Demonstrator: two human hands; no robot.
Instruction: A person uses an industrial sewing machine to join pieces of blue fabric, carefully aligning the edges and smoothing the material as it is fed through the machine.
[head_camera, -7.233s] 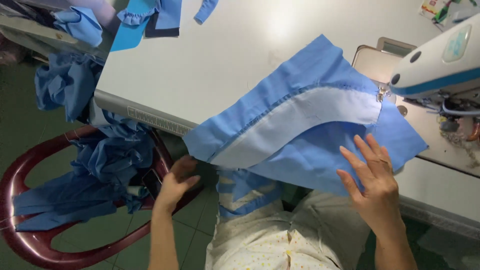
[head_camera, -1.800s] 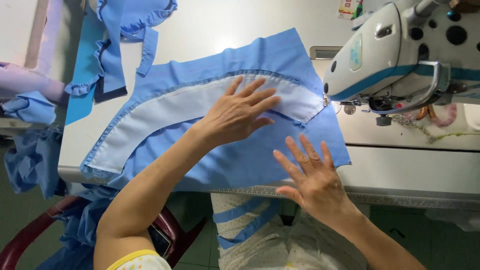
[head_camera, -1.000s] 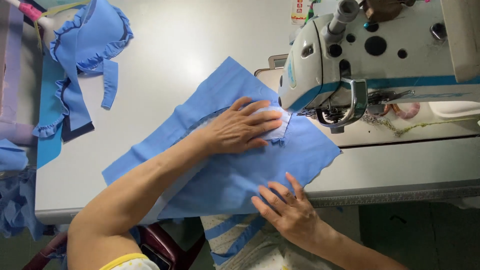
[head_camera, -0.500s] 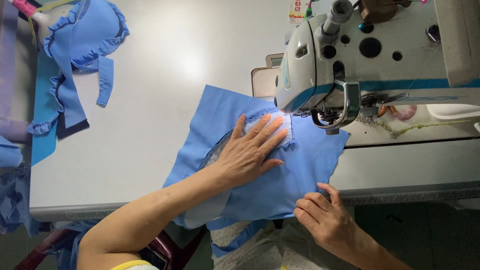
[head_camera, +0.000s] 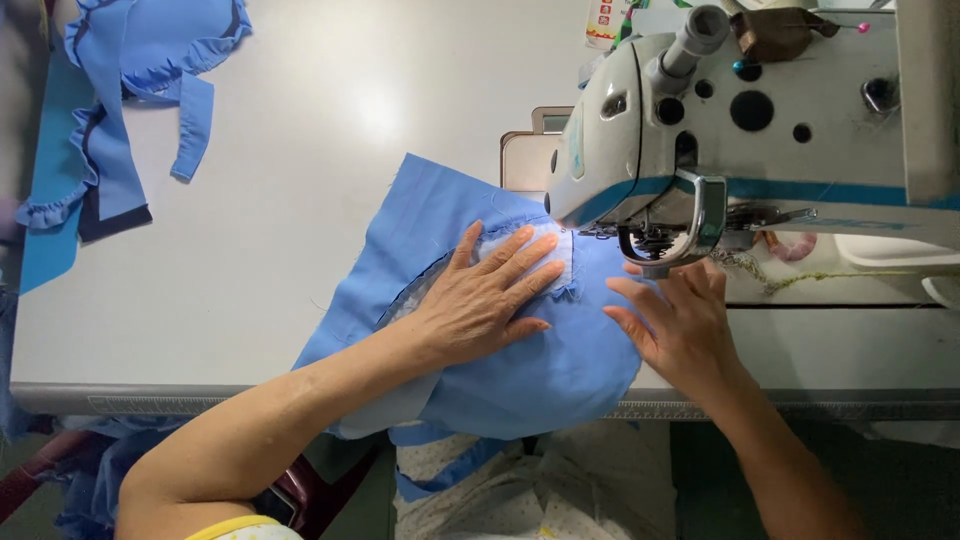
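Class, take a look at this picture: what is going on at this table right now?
A person sits at a white table working at a sewing machine. The left hand lies flat, fingers spread, on a blue fabric piece with a paler band, pressing it to the table. The right hand rests on the fabric's edge just below the machine's presser foot. More blue ruffled fabric pieces lie at the table's far left corner.

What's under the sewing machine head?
Under the white sewing machine head, the edge of the folded blue fabric piece and right hand fingertips show. The needle itself is hidden by the head.
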